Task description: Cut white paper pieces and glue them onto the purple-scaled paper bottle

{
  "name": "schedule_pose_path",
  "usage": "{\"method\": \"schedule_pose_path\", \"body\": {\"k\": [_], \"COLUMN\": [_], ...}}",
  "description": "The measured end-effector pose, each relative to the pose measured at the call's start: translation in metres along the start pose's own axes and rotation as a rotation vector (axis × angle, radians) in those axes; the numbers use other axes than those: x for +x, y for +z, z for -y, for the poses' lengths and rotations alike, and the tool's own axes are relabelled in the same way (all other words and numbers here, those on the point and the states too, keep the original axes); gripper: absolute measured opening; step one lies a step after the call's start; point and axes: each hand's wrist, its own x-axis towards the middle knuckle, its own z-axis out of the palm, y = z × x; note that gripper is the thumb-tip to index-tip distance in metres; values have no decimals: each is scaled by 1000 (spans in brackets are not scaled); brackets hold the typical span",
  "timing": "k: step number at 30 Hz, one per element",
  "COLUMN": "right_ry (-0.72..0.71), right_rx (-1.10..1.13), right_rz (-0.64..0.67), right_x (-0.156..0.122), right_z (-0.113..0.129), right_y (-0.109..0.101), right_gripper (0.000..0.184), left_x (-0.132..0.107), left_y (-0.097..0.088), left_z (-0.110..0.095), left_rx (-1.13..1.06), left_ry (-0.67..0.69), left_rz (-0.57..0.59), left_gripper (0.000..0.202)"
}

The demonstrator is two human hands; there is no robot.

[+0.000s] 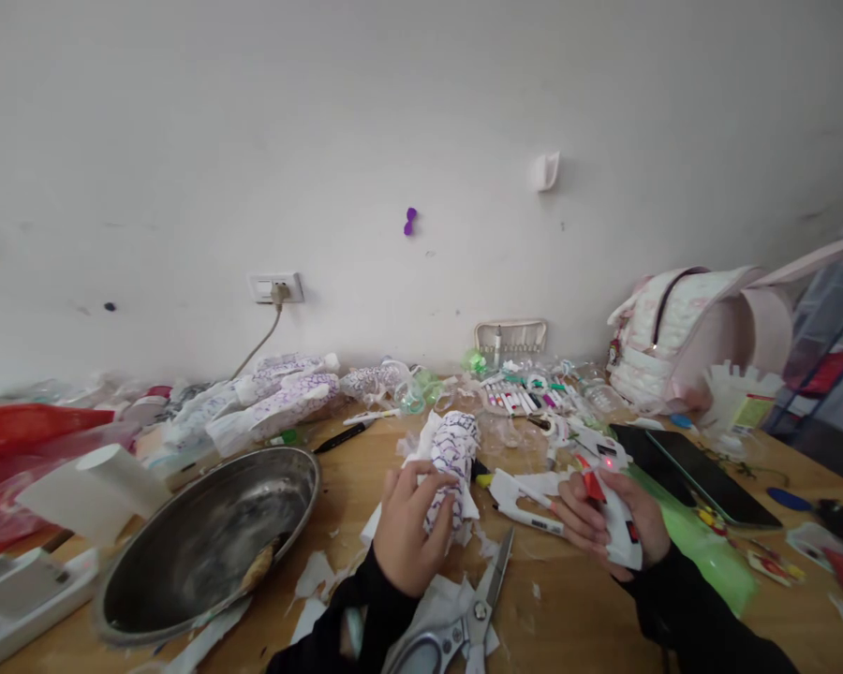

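My left hand (pixel 413 529) lies over a white paper-wrapped bundle (pixel 456 438) scribbled with purple and dark lines, its fingers bent around the near end. In my right hand (pixel 646 510) is a white glue gun (pixel 622 529) with an orange-red trigger and a small red light. The gun is apart from the bundle. Between the hands lie a white marker (pixel 538 520) and white paper scraps. Large metal scissors (pixel 483 610) rest, blades partly apart, just in front of the bundle.
A metal basin (pixel 207 543) stands at left, beside a white power strip (pixel 35 599). More patterned wrapped bundles (pixel 281 402) and plastic bags line the wall. Several markers (pixel 516 398) lie behind. At right are a dark tablet (pixel 717 477), green plastic (pixel 706 552) and a pink-white backpack (pixel 695 332).
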Motion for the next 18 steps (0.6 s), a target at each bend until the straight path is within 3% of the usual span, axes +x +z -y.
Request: {"method": "schedule_pose_path", "body": {"k": [3,7,8,10,13,15,18], "right_ry": [-35,-26,-16,-41,-150,-186,-176], "right_rx": [41,92,94,103,118,92,63], "right_rz": [8,23,38,39,-66,-142,-219], "right_x": [1,-2,-3,-5,-5,-2,4], "right_z": [4,17,21,29,38,39,35], "right_y": [7,23,26,28,23,14,2], "right_gripper": [30,32,32,30,28,26,25], "left_x": [25,54,59,59,35,3,-49], "left_y": [16,42,45,46,34,21,-5], "left_z": [-15,-41,-46,-55,-60,-59,-56], "left_rx": [-34,-98,-128,-216,-370,-367,-310], "left_ry": [-36,-7,18,39,13,102,92], "left_rz": [14,108,170,326,482,415,341], "left_gripper": [28,54,47,16,35,35,22]}}
